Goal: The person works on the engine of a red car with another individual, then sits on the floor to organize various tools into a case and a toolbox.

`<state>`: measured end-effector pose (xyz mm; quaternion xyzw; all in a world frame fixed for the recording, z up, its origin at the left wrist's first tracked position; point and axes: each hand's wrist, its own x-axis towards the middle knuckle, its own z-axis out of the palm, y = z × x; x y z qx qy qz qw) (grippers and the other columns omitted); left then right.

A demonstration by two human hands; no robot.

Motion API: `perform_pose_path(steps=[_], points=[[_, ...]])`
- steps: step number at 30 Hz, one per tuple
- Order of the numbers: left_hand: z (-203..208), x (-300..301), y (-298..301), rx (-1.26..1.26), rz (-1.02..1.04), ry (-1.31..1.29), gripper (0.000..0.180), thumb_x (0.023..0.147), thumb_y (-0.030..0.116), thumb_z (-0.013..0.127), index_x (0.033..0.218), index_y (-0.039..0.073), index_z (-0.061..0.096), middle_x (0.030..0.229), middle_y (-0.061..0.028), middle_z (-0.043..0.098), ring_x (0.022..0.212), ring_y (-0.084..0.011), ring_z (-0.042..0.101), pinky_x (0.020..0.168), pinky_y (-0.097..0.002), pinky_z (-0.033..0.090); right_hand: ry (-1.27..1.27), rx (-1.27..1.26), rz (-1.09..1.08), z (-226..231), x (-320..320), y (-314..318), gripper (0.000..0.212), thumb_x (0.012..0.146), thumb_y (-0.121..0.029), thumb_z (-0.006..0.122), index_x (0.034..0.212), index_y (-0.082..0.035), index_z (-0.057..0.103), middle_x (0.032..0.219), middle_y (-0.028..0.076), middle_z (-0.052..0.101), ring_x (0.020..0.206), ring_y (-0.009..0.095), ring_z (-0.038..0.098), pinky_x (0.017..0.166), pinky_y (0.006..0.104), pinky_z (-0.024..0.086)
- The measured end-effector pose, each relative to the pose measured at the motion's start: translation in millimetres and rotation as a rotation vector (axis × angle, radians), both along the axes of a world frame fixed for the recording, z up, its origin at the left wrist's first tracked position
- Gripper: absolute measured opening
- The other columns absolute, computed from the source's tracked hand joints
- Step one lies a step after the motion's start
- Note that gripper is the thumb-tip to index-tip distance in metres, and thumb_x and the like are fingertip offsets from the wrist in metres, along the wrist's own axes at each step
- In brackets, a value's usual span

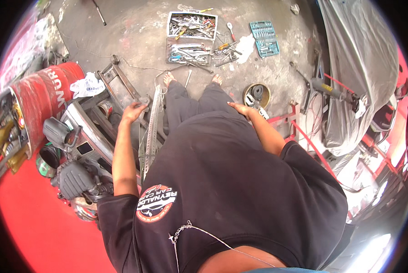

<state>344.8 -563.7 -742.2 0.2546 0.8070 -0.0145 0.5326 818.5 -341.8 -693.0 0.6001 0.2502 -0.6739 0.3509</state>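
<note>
My left hand (134,110) hangs beside a metal frame (117,77) on the floor, its fingers closed together. A small greyish thing (144,100) shows at the fingertips, too small to name. Against my right thigh lies my right hand (241,109), fingers stretched out and nothing seen in it. Close to that hand a round tub (268,96) holds dark round parts. Ahead of my bare feet (169,78) are a tool box (168,28) heaped with tools and a tray (190,63) with several wrenches.
A teal socket set case (264,38) lies open at the far right. To the left are a red drum (53,91), a white plastic bag (88,85) and dark engine parts (78,179). A grey cover (358,68) and a red metal stand (292,120) are on the right.
</note>
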Motion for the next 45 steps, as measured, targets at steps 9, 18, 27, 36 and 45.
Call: perform_pose_path(steps=[9, 18, 27, 36, 45], points=[[-4.7, 219.6, 111.5, -0.231, -0.19, -0.406, 0.106, 0.08, 0.067, 0.059, 0.149, -0.005, 0.025, 0.154, -0.025, 0.029, 0.143, -0.0344, 0.031, 0.115, -0.0408, 0.029, 0.149, 0.121, 0.079, -69.5, 127.8, -5.6, 0.082, 0.092, -0.067, 0.045, 0.142, -0.001, 0.044, 0.141, 0.02, 0.05, 0.126, 0.032, 0.051, 0.103, 0.0442, 0.04], [71.1, 250.8, 94.3, -0.511, 0.262, -0.489, 0.093, 0.086, 0.08, 0.029, 0.154, 0.018, 0.026, 0.161, -0.0111, 0.022, 0.14, -0.0376, 0.034, 0.107, -0.0631, 0.027, 0.148, 0.83, 0.678, -29.0, 165.3, 46.3, 0.027, 0.078, -0.028, 0.068, 0.088, -0.003, 0.075, 0.094, 0.022, 0.07, 0.092, 0.038, 0.068, 0.082, 0.0461, 0.054], [110.1, 279.6, 163.4, 0.284, 0.212, -0.617, 0.059, 0.091, 0.036, 0.057, 0.141, 0.006, 0.049, 0.134, -0.0153, 0.058, 0.127, -0.0222, 0.053, 0.109, -0.0298, 0.035, 0.641, 0.743, 0.079, 63.2, 126.2, 137.2, 0.037, 0.076, -0.038, 0.079, 0.079, -0.001, 0.076, 0.067, 0.009, 0.07, 0.062, 0.015, 0.065, 0.061, 0.0343, 0.053], [13.0, 311.4, 126.5, 0.124, -0.181, -0.294, 0.071, 0.087, 0.059, 0.055, 0.139, 0.01, 0.052, 0.149, -0.0189, 0.041, 0.14, -0.0329, 0.037, 0.115, -0.0381, 0.029, 0.307, 0.795, 0.614, -74.9, 177.7, 96.1, 0.043, 0.084, -0.043, 0.068, 0.097, -0.002, 0.073, 0.09, 0.018, 0.071, 0.081, 0.027, 0.067, 0.073, 0.041, 0.054], [-19.8, 263.3, 18.9, 0.107, -0.057, -0.289, 0.061, 0.094, 0.037, 0.051, 0.148, 0.011, 0.039, 0.146, -0.0129, 0.047, 0.127, -0.026, 0.049, 0.104, -0.0354, 0.04, 0.243, 0.891, 0.747, -100.3, 207.7, 61.5, 0.037, 0.085, -0.032, 0.063, 0.101, 0.0, 0.071, 0.104, 0.026, 0.068, 0.101, 0.04, 0.067, 0.081, 0.049, 0.053]])
